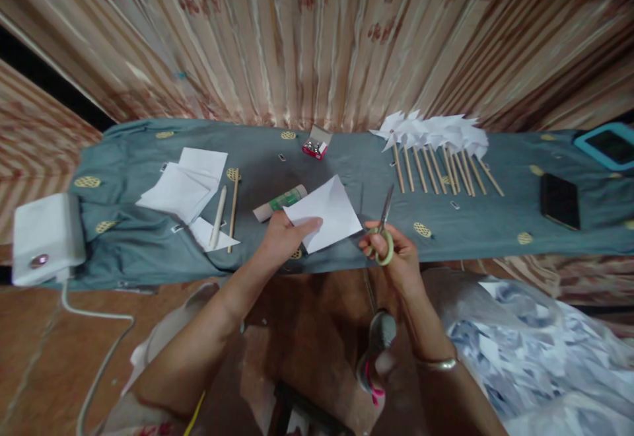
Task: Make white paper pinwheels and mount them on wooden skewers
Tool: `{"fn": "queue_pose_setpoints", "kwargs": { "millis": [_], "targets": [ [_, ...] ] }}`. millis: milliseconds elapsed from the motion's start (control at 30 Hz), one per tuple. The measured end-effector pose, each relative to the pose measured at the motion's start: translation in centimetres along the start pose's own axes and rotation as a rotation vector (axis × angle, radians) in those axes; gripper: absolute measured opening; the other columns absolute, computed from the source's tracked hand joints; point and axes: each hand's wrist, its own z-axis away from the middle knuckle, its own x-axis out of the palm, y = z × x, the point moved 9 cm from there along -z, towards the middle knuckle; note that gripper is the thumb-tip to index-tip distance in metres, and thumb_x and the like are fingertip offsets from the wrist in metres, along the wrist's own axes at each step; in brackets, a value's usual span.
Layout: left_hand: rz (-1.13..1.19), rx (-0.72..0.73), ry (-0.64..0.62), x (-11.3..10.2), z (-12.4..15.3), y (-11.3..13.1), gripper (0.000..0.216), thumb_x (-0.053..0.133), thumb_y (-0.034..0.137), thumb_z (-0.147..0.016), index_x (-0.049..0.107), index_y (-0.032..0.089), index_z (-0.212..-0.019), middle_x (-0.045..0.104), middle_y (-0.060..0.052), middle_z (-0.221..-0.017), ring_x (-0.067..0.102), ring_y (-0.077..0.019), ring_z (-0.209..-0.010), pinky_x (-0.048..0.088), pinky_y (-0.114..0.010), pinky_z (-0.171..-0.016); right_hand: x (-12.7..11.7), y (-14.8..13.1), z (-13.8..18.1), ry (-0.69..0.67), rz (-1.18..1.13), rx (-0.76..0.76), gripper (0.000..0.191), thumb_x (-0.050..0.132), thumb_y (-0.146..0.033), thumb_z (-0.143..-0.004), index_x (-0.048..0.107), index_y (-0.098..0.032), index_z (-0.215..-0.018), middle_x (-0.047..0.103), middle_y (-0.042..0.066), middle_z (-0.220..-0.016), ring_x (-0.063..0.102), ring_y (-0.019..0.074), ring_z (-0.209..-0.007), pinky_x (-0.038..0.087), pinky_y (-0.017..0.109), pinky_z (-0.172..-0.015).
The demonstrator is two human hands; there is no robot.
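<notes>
My left hand (284, 238) pinches a folded white paper sheet (327, 215) by its lower left edge, holding it above a grey-green cloth (347, 158). My right hand (393, 251) grips a pair of scissors (384, 228) with pale green handles, blades pointing up and away, just right of the paper. A glue stick (280, 203) lies behind my left hand. A stack of white paper squares (183, 185) lies to the left, with two wooden sticks (225, 211) beside it.
Several finished white paper pinwheels on wooden sticks (436, 152) lie at the back right. A small red box of pins (316, 143) sits at the back centre. A black phone (559, 201), a blue-cased tablet (607, 145), a white box with a cable (47, 238) and a plastic bag of paper scraps (525, 350) surround the cloth.
</notes>
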Motion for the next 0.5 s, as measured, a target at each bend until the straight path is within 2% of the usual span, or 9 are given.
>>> {"fn": "queue_pose_setpoints", "kwargs": {
  "millis": [100,233,333,500],
  "targets": [
    [-0.102,-0.095,-0.192,2.1,0.8,-1.4,0.022,0.078,0.029,-0.056,0.071,0.012,-0.068,0.069,-0.002,-0.066,0.058,-0.0147,-0.058,0.047,-0.026,-0.058,-1.0,-1.1,-1.1,0.052,-0.011,-0.047,0.037,0.083,-0.044,-0.064,0.073,-0.022,-0.091,0.07,-0.002,-0.067,0.057,0.0094,-0.054,0.045,0.022,-0.052],
    [-0.194,-0.132,-0.366,4.0,1.8,-2.5,0.023,0.076,0.031,-0.058,0.068,0.012,-0.067,0.064,-0.001,-0.06,0.055,-0.0131,-0.054,0.042,-0.023,-0.052,-0.2,-1.9,-1.7,0.02,-0.01,-0.056,0.043,0.088,-0.032,-0.052,0.074,-0.023,-0.092,0.065,-0.006,-0.066,0.053,0.0079,-0.056,0.042,0.021,-0.053],
    [-0.264,-0.114,-0.407,4.5,2.1,-2.7,0.024,0.075,0.032,-0.059,0.067,0.012,-0.07,0.062,-0.001,-0.06,0.054,-0.0133,-0.056,0.04,-0.022,-0.05,0.6,-1.5,-1.8,-0.01,0.001,0.0,0.045,0.088,-0.031,-0.05,0.073,-0.023,-0.092,0.058,-0.009,-0.058,0.046,0.0073,-0.05,0.037,0.021,-0.048],
    [-0.291,-0.042,-0.378,4.6,1.6,-2.0,0.021,0.07,0.033,-0.06,0.068,0.013,-0.067,0.062,-0.001,-0.065,0.052,-0.0117,-0.057,0.039,-0.021,-0.051,-0.1,-1.1,-2.4,0.06,-0.053,-0.023,0.042,0.087,-0.029,-0.05,0.073,-0.023,-0.09,0.053,-0.009,-0.057,0.042,0.007,-0.052,0.033,0.021,-0.048]
  ]
}}
